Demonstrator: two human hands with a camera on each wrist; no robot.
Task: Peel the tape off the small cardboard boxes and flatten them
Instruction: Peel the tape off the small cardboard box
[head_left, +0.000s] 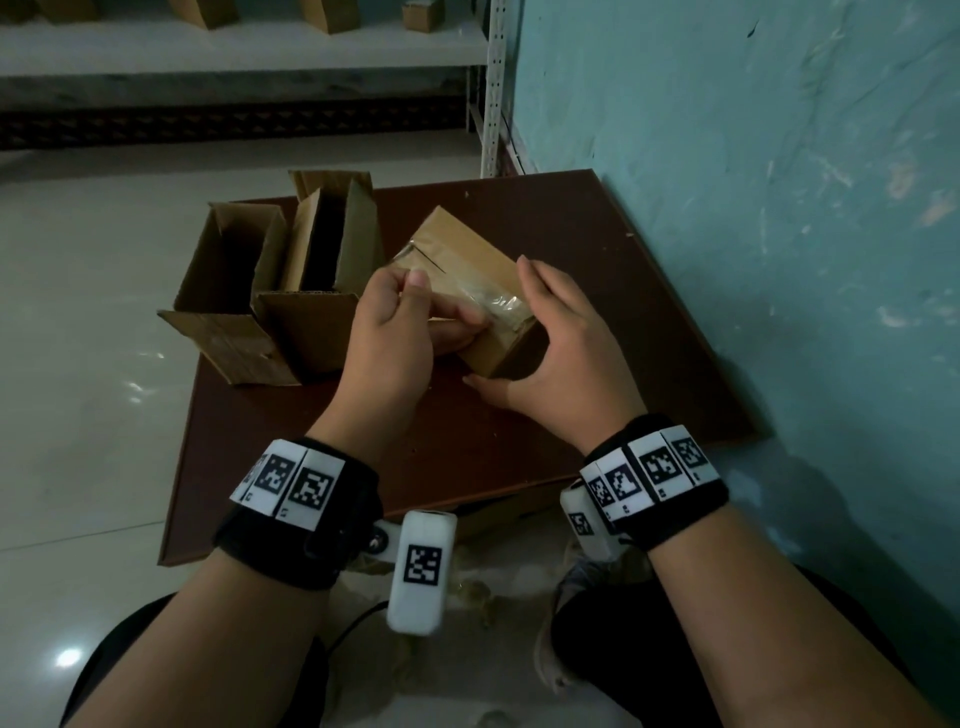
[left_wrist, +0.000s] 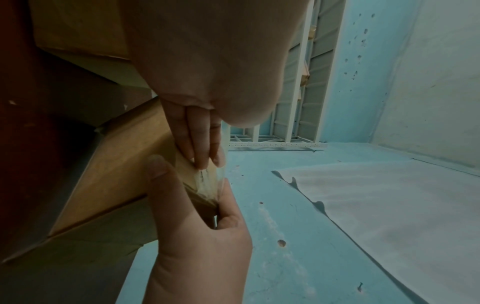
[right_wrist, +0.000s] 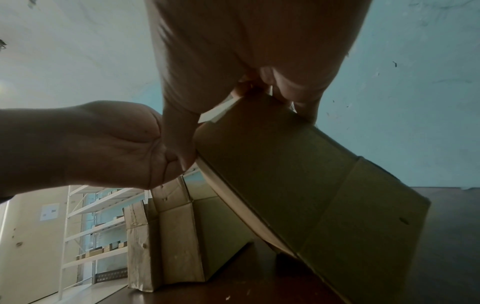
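A small cardboard box (head_left: 467, 244) stands tilted on one edge on the brown table (head_left: 597, 270), sealed along its top by clear, crinkled tape (head_left: 483, 296). My right hand (head_left: 550, 338) grips its near right end, thumb underneath and fingers over the top; the right wrist view shows the same hold on the box (right_wrist: 298, 174). My left hand (head_left: 400, 322) is at the box's near left side. Its fingertips (left_wrist: 200, 158) press on the wrinkled end of the tape (left_wrist: 205, 181), while the thumb stands up apart. The right hand's thumb (left_wrist: 158, 170) and forefinger clasp that corner.
Two opened cardboard boxes (head_left: 228, 280) (head_left: 327, 260) stand at the table's left edge, close to my left hand. A teal wall (head_left: 779, 208) borders the table on the right. A white shelf rack (head_left: 249, 47) with more boxes stands behind, across pale floor tiles.
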